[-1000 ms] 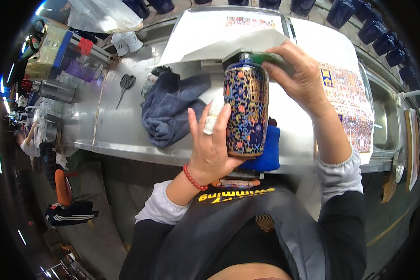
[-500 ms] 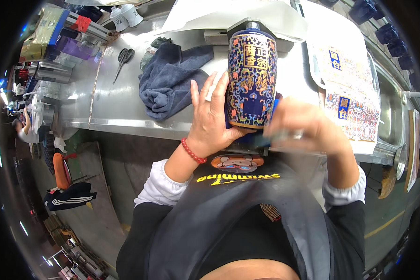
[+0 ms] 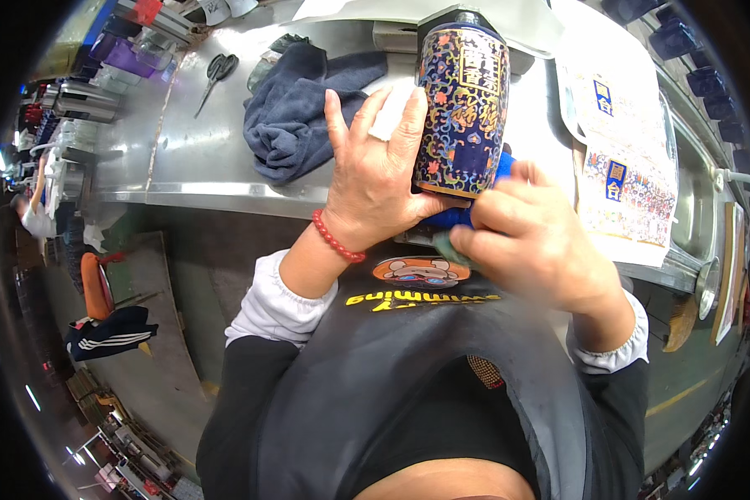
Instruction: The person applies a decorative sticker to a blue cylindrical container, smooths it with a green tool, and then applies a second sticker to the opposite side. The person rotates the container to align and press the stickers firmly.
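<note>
A dark blue bottle (image 3: 467, 108) with a colourful floral wrap and gold lettering leans on a stand at the bench edge, its neck away from me. My left hand (image 3: 379, 162) braces its left side, thumb at the base and other fingers stretched upward. A white piece (image 3: 389, 114) sits between two of those fingers. Near the bottle's base, my right hand (image 3: 533, 233) is curled and partly blurred around a small greenish flat piece (image 3: 450, 247), whose kind I cannot make out. Bright blue material (image 3: 448, 218) shows beneath the bottle.
A dark grey towel (image 3: 296, 117) lies left of the bottle, with black scissors (image 3: 215, 82) farther left on the metal bench (image 3: 125, 154). To the right are printed floral sheets (image 3: 627, 196), then a metal sink (image 3: 698, 196). Blue cups (image 3: 677, 46) stand at the far right.
The bottle and bench sit slightly higher in view. My right hand has come down and inward around the bottle's base, with the greenish piece now nearer me. My left hand stays against the bottle.
</note>
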`<move>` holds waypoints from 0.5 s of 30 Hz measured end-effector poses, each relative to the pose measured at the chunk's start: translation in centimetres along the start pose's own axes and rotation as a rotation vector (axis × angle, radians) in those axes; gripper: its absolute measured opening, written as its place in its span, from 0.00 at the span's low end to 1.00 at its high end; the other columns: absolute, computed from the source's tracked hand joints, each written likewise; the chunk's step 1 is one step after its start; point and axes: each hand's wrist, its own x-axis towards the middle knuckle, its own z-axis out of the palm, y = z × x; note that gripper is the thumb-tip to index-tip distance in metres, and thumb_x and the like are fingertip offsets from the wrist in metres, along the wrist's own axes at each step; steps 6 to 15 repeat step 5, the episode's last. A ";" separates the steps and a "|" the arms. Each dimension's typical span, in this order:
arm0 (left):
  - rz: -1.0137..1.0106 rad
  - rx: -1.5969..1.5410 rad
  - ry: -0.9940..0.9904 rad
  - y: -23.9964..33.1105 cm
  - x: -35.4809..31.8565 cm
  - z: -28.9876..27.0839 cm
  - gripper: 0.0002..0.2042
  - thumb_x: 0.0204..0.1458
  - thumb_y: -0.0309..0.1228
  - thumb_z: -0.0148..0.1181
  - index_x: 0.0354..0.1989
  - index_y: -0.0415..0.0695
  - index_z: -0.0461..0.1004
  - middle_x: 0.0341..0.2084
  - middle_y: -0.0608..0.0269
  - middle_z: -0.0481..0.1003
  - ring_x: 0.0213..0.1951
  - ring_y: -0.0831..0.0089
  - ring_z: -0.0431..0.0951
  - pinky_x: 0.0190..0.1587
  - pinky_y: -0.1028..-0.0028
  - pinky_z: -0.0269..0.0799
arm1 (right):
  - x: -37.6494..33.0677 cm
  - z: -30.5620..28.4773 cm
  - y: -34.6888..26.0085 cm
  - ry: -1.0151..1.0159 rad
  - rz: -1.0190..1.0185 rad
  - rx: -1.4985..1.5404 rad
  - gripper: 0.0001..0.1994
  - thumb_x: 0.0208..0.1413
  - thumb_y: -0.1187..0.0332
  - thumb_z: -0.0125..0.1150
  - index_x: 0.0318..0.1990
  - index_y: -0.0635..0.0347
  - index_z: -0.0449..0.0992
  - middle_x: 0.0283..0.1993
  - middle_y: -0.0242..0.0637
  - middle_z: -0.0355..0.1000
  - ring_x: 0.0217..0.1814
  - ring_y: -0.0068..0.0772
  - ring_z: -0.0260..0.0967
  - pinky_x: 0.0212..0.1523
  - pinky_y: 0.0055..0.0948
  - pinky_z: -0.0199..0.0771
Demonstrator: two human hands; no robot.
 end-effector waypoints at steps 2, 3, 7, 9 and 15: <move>-0.007 -0.005 0.009 0.3 -0.1 -0.2 0.54 0.38 0.60 0.73 0.68 0.32 0.64 0.60 0.45 0.72 0.66 0.49 0.65 0.69 0.27 0.32 | 0.2 -0.1 0.4 0.126 0.071 -0.033 0.09 0.41 0.67 0.64 0.34 0.52 0.78 0.29 0.29 0.60 0.32 0.32 0.68 0.37 0.37 0.64; -0.006 0.001 0.012 0.5 0.0 -0.2 0.54 0.39 0.61 0.73 0.68 0.32 0.63 0.59 0.45 0.72 0.66 0.49 0.65 0.69 0.27 0.32 | 0.3 -0.1 0.9 0.182 0.069 -0.168 0.10 0.42 0.67 0.65 0.35 0.52 0.78 0.29 0.29 0.60 0.33 0.32 0.67 0.38 0.38 0.65; -0.001 0.007 0.017 0.7 0.3 -0.3 0.54 0.39 0.61 0.72 0.69 0.32 0.63 0.59 0.45 0.71 0.66 0.48 0.65 0.69 0.27 0.32 | 0.4 0.4 0.8 0.140 0.052 -0.305 0.12 0.44 0.66 0.65 0.39 0.51 0.79 0.31 0.29 0.62 0.35 0.32 0.69 0.43 0.46 0.67; -0.001 0.007 0.017 0.7 0.3 -0.3 0.54 0.39 0.61 0.72 0.69 0.32 0.63 0.59 0.45 0.71 0.66 0.48 0.65 0.69 0.27 0.32 | 0.4 0.4 0.8 0.140 0.052 -0.305 0.12 0.44 0.66 0.65 0.39 0.51 0.79 0.31 0.29 0.62 0.35 0.32 0.69 0.43 0.46 0.67; -0.001 0.007 0.017 0.7 0.3 -0.3 0.54 0.39 0.61 0.72 0.69 0.32 0.63 0.59 0.45 0.71 0.66 0.48 0.65 0.69 0.27 0.32 | 0.4 0.4 0.8 0.140 0.052 -0.305 0.12 0.44 0.66 0.65 0.39 0.51 0.79 0.31 0.29 0.62 0.35 0.32 0.69 0.43 0.46 0.67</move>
